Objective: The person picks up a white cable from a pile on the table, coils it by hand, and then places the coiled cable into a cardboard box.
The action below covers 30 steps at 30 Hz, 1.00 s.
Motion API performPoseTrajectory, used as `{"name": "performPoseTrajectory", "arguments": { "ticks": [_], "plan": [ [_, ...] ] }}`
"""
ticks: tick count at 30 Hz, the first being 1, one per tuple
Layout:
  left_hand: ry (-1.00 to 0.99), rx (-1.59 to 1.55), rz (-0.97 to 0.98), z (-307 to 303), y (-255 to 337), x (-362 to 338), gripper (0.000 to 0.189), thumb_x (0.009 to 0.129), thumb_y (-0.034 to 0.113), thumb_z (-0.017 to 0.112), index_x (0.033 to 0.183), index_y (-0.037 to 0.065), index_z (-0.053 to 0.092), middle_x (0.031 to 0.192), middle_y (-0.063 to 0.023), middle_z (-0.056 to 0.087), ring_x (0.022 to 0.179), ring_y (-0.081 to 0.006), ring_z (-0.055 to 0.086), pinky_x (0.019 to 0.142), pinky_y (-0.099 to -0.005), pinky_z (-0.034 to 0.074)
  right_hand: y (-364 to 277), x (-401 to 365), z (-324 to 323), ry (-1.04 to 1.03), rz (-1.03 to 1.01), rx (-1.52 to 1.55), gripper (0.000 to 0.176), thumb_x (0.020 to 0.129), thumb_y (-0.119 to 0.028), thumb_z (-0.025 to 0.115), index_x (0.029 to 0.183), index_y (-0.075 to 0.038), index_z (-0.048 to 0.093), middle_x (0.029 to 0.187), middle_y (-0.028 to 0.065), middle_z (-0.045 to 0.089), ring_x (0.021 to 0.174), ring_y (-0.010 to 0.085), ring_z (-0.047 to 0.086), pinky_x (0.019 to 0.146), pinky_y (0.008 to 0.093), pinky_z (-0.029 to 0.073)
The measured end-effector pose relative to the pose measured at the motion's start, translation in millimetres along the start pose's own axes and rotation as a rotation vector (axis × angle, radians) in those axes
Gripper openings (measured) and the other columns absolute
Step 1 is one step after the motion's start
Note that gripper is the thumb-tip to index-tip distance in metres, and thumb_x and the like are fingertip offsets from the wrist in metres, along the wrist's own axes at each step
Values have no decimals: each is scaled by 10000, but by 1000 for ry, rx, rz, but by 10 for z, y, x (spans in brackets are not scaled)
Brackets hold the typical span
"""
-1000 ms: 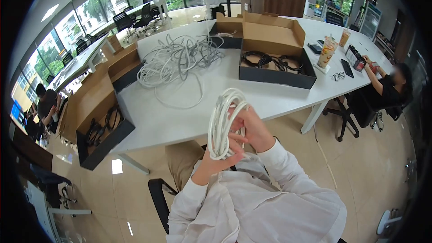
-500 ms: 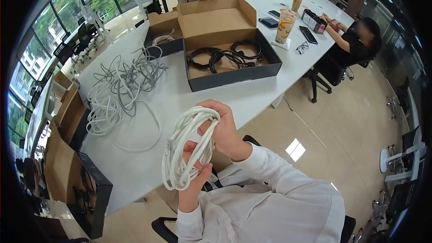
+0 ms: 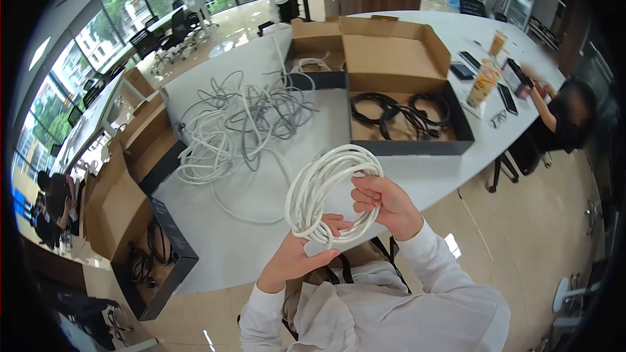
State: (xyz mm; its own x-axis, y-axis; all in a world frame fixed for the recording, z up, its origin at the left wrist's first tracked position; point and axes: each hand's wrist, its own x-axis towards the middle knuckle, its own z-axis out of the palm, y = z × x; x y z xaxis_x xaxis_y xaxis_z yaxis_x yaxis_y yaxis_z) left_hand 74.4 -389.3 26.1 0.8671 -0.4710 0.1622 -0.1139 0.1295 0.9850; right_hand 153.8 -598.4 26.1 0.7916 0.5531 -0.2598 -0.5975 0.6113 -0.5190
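A coiled white cable (image 3: 306,189) is held up above the table's near edge. My right hand (image 3: 386,203) is closed around the right side of the coil. At the bottom of the loops, my left hand (image 3: 303,255) grips the strands between thumb and fingers. Beyond the coil, a tangled pile of white and grey cables (image 3: 244,124) lies on the white table (image 3: 319,117). An open cardboard box (image 3: 411,148) with coiled black cables (image 3: 391,114) stands to the right of the pile.
A smaller box (image 3: 317,80) holding a light cable adjoins the large one. Open boxes (image 3: 176,274) line the left edge, the nearest with black cables. Drinks cups (image 3: 483,83), phones (image 3: 507,99) and glasses (image 3: 498,119) lie on the right. A seated person (image 3: 567,114) is at the far right.
Both hands have moved the coil rightward in the view, and its loops now appear rounder and more spread. The camera view has turned left. Both hands still hold the cable.
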Motion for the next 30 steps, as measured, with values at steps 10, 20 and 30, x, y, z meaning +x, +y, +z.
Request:
{"name": "performPoseTrajectory", "arguments": {
  "ticks": [10,20,30],
  "plan": [
    [407,-613,-71,-670,60,311,203,922,55,575,1112,50,504,865,-27,584,941,-161,610,1045,-433,425,65,621,209,-97,-28,-251,248,918,-131,610,1138,-71,513,822,-4,551,766,97,558,773,269,460],
    [551,-383,-89,-1622,746,1752,163,905,44,551,1055,26,491,827,-59,540,779,-187,578,834,-374,502,37,1051,-452,-79,-105,-647,427,922,-102,619,1307,-34,446,1118,47,565,1078,130,549,954,278,443],
    [645,629,125,-2498,-107,4099,216,795,-13,563,1007,-21,524,934,-159,576,789,-248,585,728,-397,502,49,1011,-525,-173,-195,-1150,299,885,-38,624,1176,-3,567,933,68,642,855,133,627,777,274,523]
  ]
}}
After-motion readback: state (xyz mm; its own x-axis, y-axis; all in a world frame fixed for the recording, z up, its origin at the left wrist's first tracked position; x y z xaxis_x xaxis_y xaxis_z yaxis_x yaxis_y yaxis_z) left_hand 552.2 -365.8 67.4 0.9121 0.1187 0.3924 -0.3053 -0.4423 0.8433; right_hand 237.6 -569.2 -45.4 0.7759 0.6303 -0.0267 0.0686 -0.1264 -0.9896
